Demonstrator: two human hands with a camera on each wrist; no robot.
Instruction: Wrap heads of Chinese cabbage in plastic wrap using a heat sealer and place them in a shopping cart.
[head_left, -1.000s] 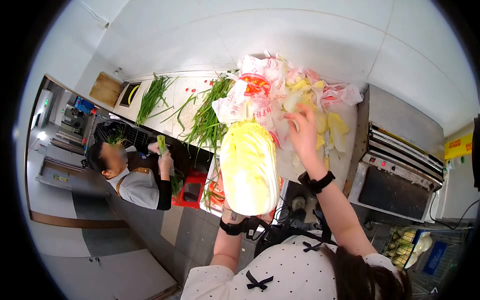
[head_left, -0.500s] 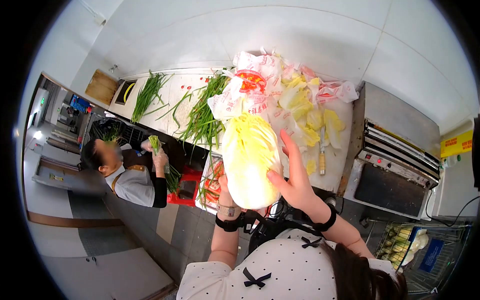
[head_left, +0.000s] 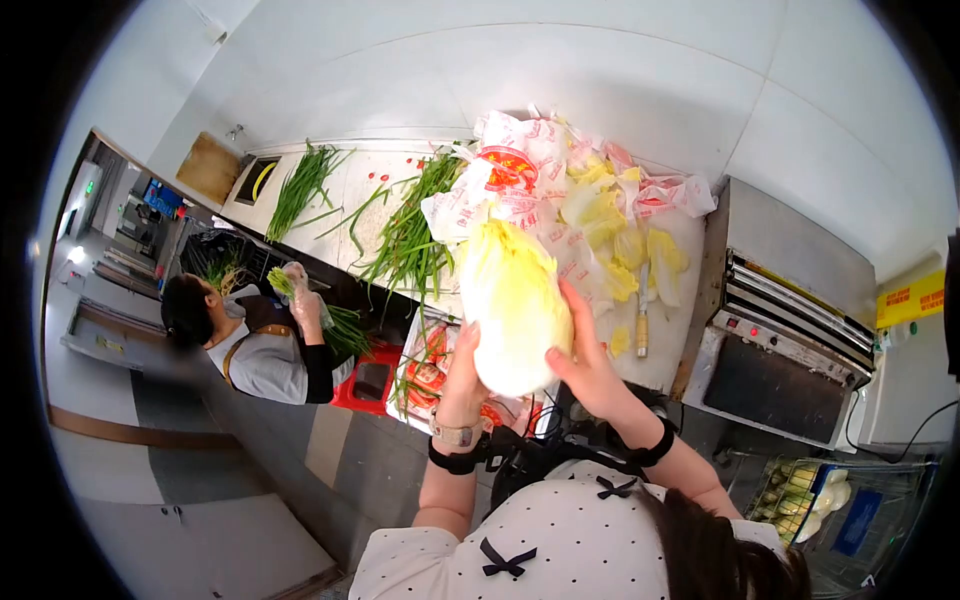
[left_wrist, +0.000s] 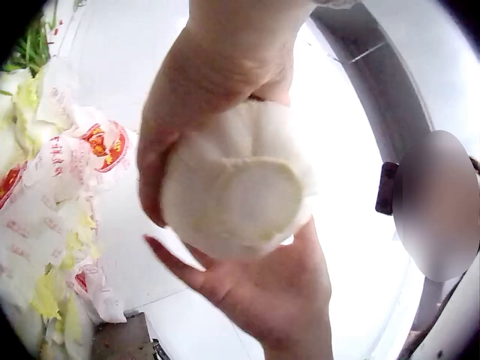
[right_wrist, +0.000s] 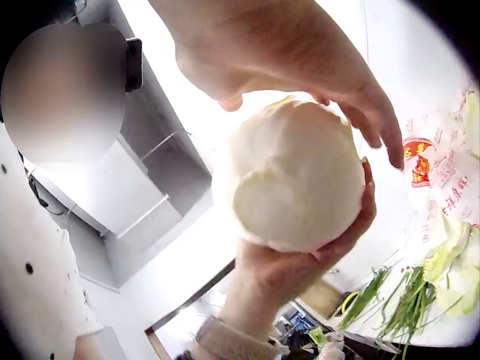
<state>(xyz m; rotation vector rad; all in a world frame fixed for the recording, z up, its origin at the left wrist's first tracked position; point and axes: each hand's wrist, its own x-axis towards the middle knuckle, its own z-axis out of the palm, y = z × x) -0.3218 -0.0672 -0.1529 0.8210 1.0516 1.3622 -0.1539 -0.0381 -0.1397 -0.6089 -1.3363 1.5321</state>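
Observation:
A whole napa cabbage point(head_left: 515, 310), yellow at its leafy top and white at the base, is held up in front of the body, above the counter's near edge. My left hand point(head_left: 462, 375) grips it from the left; in the right wrist view these fingers wrap beneath it. On the other side my right hand point(head_left: 595, 375) holds it, thumb over the near face and fingers along the flank. The cut round stem end point(left_wrist: 264, 199) faces the left wrist camera. Behind the cabbage lie printed plastic bags point(head_left: 515, 170) and loose cabbage leaves point(head_left: 600, 215).
A wooden-handled knife point(head_left: 643, 325) lies on the counter point(head_left: 665, 355). Long green stalks point(head_left: 415, 235) spread at left. A metal appliance point(head_left: 790, 300) stands at right. Another person point(head_left: 260, 340) handles greens near a red stool point(head_left: 365, 380). A wire basket point(head_left: 790, 495) holds pale vegetables.
My right hand has come back from the leaves on the counter to the cabbage's right side. The cabbage has shifted slightly right and tilted. The other person has turned a little.

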